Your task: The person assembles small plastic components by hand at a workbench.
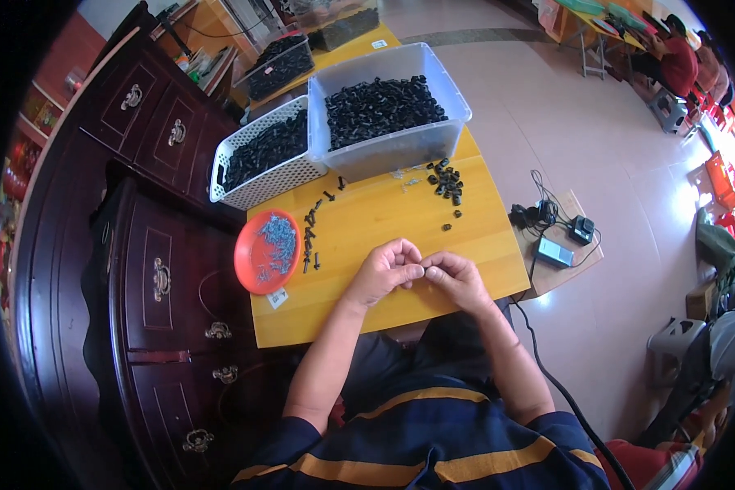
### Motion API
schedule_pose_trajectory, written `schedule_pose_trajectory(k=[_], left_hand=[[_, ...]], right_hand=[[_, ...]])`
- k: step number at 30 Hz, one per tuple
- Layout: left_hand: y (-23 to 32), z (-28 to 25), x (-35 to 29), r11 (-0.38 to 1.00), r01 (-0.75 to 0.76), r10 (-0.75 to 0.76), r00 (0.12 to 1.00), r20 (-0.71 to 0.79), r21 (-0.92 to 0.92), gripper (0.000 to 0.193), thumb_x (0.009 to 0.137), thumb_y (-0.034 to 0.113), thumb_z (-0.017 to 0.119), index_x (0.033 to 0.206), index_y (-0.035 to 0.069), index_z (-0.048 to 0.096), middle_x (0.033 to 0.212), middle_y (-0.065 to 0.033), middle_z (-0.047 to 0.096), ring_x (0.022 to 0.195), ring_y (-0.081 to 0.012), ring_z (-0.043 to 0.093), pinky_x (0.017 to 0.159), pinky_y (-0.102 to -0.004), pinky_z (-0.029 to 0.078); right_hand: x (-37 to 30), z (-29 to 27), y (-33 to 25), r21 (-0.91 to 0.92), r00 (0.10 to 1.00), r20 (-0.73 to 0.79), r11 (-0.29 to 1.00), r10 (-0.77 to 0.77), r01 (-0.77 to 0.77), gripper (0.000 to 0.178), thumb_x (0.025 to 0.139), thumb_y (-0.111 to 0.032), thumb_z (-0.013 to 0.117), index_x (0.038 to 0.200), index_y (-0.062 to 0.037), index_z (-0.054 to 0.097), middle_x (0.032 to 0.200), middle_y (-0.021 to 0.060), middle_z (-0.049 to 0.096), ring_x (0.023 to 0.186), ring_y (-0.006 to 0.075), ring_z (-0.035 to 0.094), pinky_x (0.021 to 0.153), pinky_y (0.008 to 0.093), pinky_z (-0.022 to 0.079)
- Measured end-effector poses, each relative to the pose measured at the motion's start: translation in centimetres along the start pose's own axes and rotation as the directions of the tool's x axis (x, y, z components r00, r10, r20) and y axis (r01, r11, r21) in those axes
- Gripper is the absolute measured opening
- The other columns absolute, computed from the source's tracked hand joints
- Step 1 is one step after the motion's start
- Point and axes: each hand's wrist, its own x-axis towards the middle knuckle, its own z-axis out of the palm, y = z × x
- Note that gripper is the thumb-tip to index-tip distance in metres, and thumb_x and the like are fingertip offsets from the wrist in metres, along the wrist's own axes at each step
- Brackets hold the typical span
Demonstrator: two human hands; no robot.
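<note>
My left hand point(386, 273) and my right hand point(459, 282) meet above the near part of the yellow table point(367, 216). Thumbs and fingers of both are pinched together at a tiny dark piece, mostly hidden by the fingertips. Left of them, black T-shaped plastic parts point(309, 237) lie in an uneven line. Beside that line, a red plate point(248, 255) holds many small grey screw-like pieces point(279, 242). Farther off to the right, short black cylindrical pieces point(447, 181) sit in a loose pile, with a few strays closer to my right hand.
At the table's far side stand a clear bin point(392, 157) and a white perforated basket point(273, 188), both full of black parts. A dark wooden cabinet point(151, 269) borders the left. Right of the table, cables and a grey device point(554, 252) rest on a lower surface. Other people sit farther right.
</note>
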Motion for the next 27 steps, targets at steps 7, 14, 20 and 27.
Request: schedule_pose_trajectory(k=[7, 14, 20, 27], left_hand=[[-0.6, 0.7, 0.9, 0.992, -0.05, 0.053, 0.998, 0.024, -0.115, 0.018, 0.095, 0.016, 0.077, 0.107, 0.008, 0.066, 0.087, 0.0029, 0.066, 0.071, -0.0055, 0.06, 0.066, -0.0186, 0.047], [-1.3, 1.7, 6.1, 0.917, -0.198, 0.289, 0.928, -0.236, 0.346, 0.022, 0.098, 0.012, 0.07, 0.117, 0.003, 0.072, 0.088, -0.0008, 0.067, 0.074, -0.0096, 0.063, 0.069, -0.0256, 0.053], [-1.6, 3.4, 8.6, 0.433, -0.217, 0.544, 0.836, -0.062, 0.875, 0.03, 0.09, 0.015, 0.075, 0.119, 0.006, 0.074, 0.093, -0.0126, 0.068, 0.08, -0.0242, 0.069, 0.074, -0.0358, 0.056], [-2.1, 2.3, 8.0, 0.561, -0.254, 0.555, 0.821, -0.131, 0.788, 0.012, 0.093, 0.009, 0.072, 0.102, 0.002, 0.07, 0.09, -0.0083, 0.069, 0.078, -0.0186, 0.068, 0.073, -0.0321, 0.055]], right_hand=[[-0.1, -0.8, 0.0, 0.067, 1.0, 0.02, 0.998, 0.003, -0.004, 0.017, 0.104, -0.015, 0.066, 0.114, -0.0016, 0.069, 0.102, -0.0006, 0.07, 0.092, 0.007, 0.062, 0.084, 0.024, 0.052], [0.0, -1.3, 0.1, 0.336, 1.0, 0.023, 0.942, 0.002, -0.01, 0.017, 0.105, -0.018, 0.065, 0.114, -0.0037, 0.065, 0.103, -0.0007, 0.066, 0.093, 0.0091, 0.062, 0.088, 0.0261, 0.051], [0.2, -1.1, -0.1, 0.413, 0.999, 0.045, 0.911, -0.001, -0.018, 0.017, 0.107, -0.02, 0.062, 0.115, -0.0047, 0.062, 0.106, 0.0004, 0.063, 0.097, 0.0105, 0.063, 0.091, 0.0276, 0.051], [0.6, -0.9, 0.2, 0.49, 1.0, 0.025, 0.872, -0.018, 0.003, 0.018, 0.109, -0.021, 0.057, 0.117, -0.0052, 0.057, 0.107, 0.0037, 0.062, 0.1, 0.0129, 0.062, 0.094, 0.0297, 0.05]])
